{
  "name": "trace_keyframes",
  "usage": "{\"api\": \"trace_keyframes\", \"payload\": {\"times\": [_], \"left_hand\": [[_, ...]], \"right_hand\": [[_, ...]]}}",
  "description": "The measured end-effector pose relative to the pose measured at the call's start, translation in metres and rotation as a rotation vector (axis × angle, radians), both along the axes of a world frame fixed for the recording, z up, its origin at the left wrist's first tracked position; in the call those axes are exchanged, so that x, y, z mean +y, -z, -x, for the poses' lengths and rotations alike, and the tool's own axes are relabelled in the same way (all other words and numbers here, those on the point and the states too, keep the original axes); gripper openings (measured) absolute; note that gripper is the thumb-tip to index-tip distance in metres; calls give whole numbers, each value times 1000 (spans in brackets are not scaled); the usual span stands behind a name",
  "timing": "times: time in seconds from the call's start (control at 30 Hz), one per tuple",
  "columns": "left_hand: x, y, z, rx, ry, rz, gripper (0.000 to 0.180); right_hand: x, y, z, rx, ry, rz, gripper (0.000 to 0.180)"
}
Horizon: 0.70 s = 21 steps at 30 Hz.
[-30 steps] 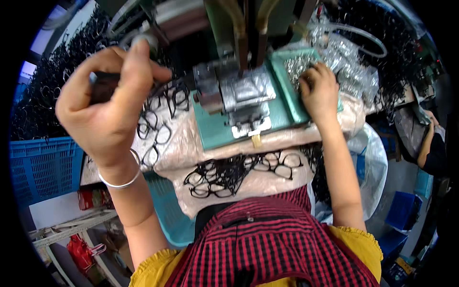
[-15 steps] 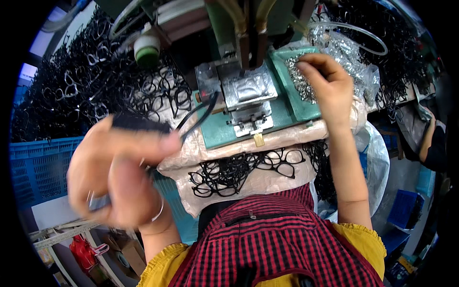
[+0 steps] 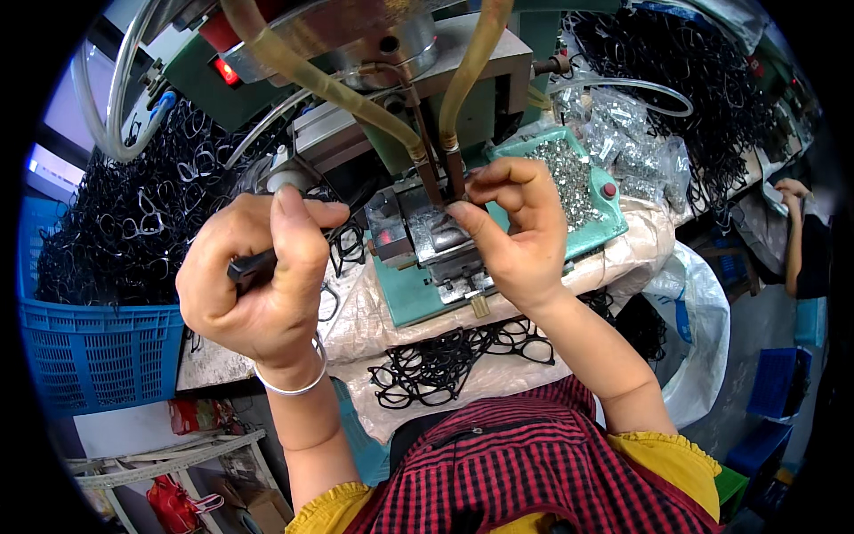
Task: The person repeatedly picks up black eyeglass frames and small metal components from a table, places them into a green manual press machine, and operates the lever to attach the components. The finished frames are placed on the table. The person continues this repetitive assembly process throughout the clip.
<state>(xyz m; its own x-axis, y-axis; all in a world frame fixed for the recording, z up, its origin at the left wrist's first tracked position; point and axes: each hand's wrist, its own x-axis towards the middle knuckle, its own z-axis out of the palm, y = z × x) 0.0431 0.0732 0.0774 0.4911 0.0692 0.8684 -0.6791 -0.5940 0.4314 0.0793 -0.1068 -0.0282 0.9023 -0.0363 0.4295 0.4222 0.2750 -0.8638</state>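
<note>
My left hand is closed around a black piece, mostly hidden in the fist, left of the bench machine. Its index finger points toward the metal fixture. My right hand reaches in at the fixture, thumb and fingertips drawn together beside the two electrode-like tips. Whatever they pinch is too small or hidden to make out. Right of the fixture, a green tray holds many small shiny metal parts. Several black eyeglass frames lie on the padded front edge.
A large heap of black eyeglass frames rises at the left above a blue basket. More black frames pile up at the far right. Yellowish hoses hang over the fixture. Clear bags lie behind the tray. Another person's hand shows at right.
My right hand has left the metal parts in the tray and moved left to the fixture. The left hand has turned upright. The head view has shifted, showing more of the machine.
</note>
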Motion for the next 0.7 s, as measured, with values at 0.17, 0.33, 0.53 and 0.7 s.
{"api": "trace_keyframes", "payload": {"times": [0.17, 0.33, 0.53, 0.7], "left_hand": [[-13, 8, 24, -111, 58, -510, 27], [-52, 44, 27, -225, 203, -832, 23], [-68, 58, 30, -240, 145, -850, 21], [-68, 65, 35, -127, 121, -804, 27]], "right_hand": [[-19, -40, 26, 103, -187, 118, 49], [-66, 1, -20, -187, 321, 917, 30], [-110, 73, -35, -77, 720, 1232, 14], [-125, 65, -58, 79, 536, 859, 21]]}}
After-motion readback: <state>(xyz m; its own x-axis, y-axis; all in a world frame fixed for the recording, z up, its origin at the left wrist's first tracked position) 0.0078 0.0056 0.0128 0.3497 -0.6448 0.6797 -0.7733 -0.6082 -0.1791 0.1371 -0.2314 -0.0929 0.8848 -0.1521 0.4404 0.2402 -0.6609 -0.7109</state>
